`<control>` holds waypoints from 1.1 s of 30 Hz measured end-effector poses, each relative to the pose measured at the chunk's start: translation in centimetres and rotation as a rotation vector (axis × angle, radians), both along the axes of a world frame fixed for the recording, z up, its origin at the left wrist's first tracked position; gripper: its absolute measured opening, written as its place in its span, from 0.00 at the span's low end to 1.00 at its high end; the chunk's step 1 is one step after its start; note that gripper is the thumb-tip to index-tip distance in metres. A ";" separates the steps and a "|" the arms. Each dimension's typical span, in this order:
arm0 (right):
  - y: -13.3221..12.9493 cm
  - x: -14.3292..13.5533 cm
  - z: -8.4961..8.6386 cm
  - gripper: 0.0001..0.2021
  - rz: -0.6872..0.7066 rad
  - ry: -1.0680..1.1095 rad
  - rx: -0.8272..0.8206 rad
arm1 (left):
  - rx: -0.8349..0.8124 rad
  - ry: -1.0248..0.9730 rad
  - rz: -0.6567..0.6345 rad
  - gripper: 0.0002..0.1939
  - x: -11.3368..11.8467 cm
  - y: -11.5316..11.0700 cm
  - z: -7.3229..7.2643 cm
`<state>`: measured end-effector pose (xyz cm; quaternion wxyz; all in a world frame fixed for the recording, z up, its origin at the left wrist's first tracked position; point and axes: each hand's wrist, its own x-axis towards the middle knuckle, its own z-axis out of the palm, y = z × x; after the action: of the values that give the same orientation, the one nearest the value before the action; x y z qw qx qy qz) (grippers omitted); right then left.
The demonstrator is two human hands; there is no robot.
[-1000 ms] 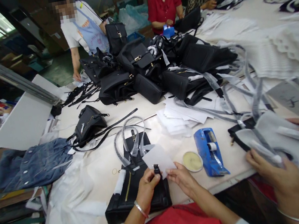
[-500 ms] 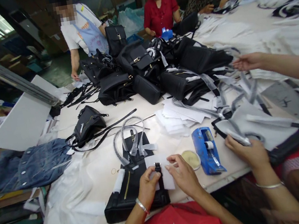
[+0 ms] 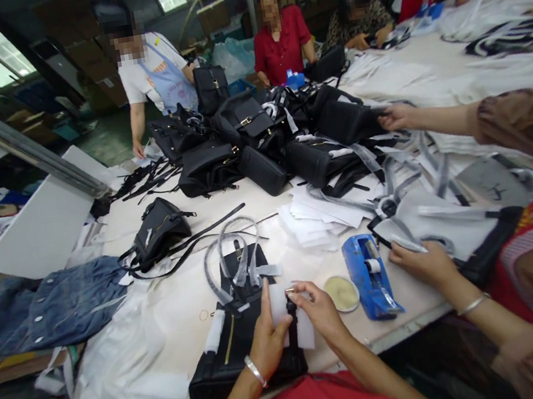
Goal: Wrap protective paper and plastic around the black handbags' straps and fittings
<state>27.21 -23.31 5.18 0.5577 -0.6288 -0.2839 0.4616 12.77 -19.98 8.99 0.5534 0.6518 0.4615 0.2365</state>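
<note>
A black backpack (image 3: 212,370) lies on the table in front of me, a gold zip on its face and its handles wrapped in clear plastic. Over its right side is a piece of white paper (image 3: 306,328) with a black buckled strap (image 3: 293,338) on top. My left hand (image 3: 267,341) grips paper and strap from the left, thumb at the strap, forefinger stretched along the paper. From the right, my right hand (image 3: 320,309) pinches the strap's upper end by its gold buckle (image 3: 289,291). The fingers partly hide the buckle.
To the right stand a round tin (image 3: 342,293) and a blue tape dispenser (image 3: 370,277). White sheets (image 3: 307,216) and a heap of black bags (image 3: 256,133) lie beyond. A smaller bag (image 3: 162,226) is at left. A co-worker's hand (image 3: 426,265) holds a pale-lined bag close by.
My right hand has come in from the paper's edge and closed on the strap's buckle end. My left hand has shifted, its forefinger now extended. The co-worker's far hand has reached a black bag.
</note>
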 end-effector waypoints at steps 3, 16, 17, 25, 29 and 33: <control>0.2 0.5 -0.1 0.15 0.028 0.039 -0.005 | -0.037 0.028 0.026 0.33 -0.5 0.6 -0.6; -0.3 -0.2 0.1 0.15 -0.074 0.169 -0.009 | -0.346 -0.125 -0.083 0.24 0.0 0.9 0.4; -0.3 -0.1 0.0 0.15 -0.078 0.180 -0.011 | -0.368 -0.139 -0.082 0.25 0.0 1.0 0.5; -0.4 -0.1 0.0 0.17 -0.119 0.209 -0.020 | -0.463 -0.224 -0.089 0.24 0.2 1.6 1.4; -0.5 -0.2 0.0 0.18 -0.138 0.223 -0.015 | -0.578 -0.312 -0.011 0.26 0.7 0.5 1.8; -0.5 -0.2 0.1 0.17 -0.136 0.193 -0.012 | -0.638 -0.407 0.024 0.28 1.3 -0.3 2.3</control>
<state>27.05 -23.86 5.29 0.6086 -0.6024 -0.1828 0.4829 14.09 -20.25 11.33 0.8061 0.3810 0.4002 0.2117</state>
